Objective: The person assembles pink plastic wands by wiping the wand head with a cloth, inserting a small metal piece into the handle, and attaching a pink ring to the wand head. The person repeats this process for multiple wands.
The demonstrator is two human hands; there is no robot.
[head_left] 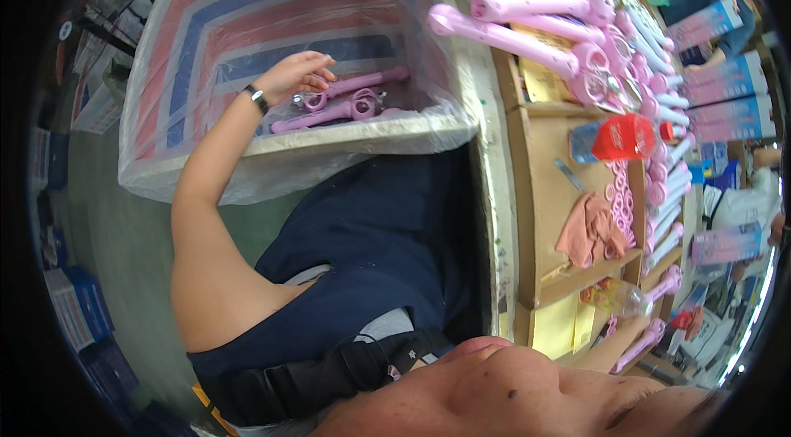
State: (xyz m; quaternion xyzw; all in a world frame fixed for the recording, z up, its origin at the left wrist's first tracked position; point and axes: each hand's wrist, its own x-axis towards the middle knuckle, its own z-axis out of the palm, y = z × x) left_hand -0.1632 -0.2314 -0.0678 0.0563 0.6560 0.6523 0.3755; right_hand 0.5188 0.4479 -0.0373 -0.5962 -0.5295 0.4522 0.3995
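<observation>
My left hand (301, 76), with a dark-banded watch on its wrist, reaches over a lined bin (305, 144). Its fingers are stretched out and apart, with nothing in them. Just under the fingers, several pink plastic pieces (321, 114) with long handles and ring-shaped ends lie on the bin's bottom. At the lower right, my right hand (633, 327) is partly visible beside a pink long-handled piece (641, 346) and a clear bottle (618, 297). Its fingers are too hidden to tell whether they grip anything.
Pink ring-ended pieces (527, 37) are heaped on the workbench. A cardboard tray (552, 190) holds a red-and-clear container (614, 139), an orange cloth (589, 231) and small pink rings (620, 198). Pink-and-blue boxes (729, 120) stand beyond; another person (717, 0) is at the far right.
</observation>
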